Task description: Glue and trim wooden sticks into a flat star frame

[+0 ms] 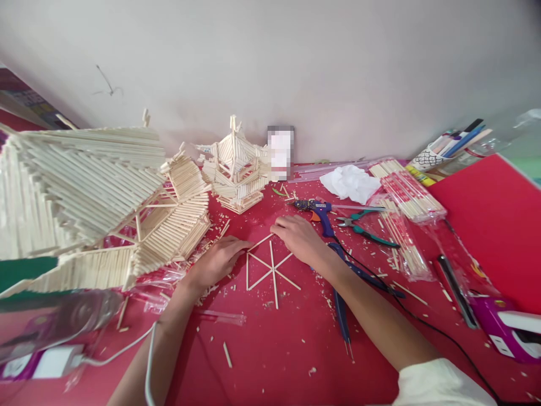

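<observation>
6 stick spokes – 2 rim sticks – 1 glue gun

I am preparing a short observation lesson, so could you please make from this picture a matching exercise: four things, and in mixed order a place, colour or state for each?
Things:
1. Spoked stick frame
2. Glue gun
3. Smaller pliers
4. Small stick tower

Descriptions:
A. Green handles, spread apart
B. Standing close to the wall
C. Between left forearm and right forearm
D. Blue-purple body

Right pairs: 1-C, 2-D, 3-A, 4-B
</observation>
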`<act>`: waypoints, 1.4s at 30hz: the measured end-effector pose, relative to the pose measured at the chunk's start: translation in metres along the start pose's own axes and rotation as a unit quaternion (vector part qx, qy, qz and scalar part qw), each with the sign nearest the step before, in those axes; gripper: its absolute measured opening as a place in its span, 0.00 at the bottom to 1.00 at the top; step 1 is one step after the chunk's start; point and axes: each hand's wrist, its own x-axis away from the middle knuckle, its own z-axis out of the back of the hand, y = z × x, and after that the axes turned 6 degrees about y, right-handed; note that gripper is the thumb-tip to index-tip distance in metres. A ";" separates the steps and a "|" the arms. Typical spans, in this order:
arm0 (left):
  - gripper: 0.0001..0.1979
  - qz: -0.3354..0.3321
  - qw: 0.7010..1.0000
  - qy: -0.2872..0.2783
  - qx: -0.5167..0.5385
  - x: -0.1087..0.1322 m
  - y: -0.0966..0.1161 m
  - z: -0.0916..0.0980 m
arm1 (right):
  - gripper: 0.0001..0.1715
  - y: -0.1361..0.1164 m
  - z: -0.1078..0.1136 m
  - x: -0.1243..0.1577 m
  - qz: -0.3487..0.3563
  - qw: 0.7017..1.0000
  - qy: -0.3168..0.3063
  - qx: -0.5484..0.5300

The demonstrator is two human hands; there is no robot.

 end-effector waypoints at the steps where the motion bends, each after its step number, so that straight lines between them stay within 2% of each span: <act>1: 0.24 -0.002 1.000 -0.001 -0.001 0.000 0.000 0.000 | 0.18 0.000 0.000 0.000 0.000 1.000 -0.001 0.000; 18: 0.26 -0.019 1.000 0.002 -0.004 -0.001 0.001 0.001 | 0.18 0.001 0.001 0.001 0.003 1.000 -0.005 -0.018; 42: 0.26 -0.044 0.999 0.011 -0.014 -0.003 0.002 0.002 | 0.18 -0.002 0.015 0.001 -0.012 0.999 -0.053 -0.005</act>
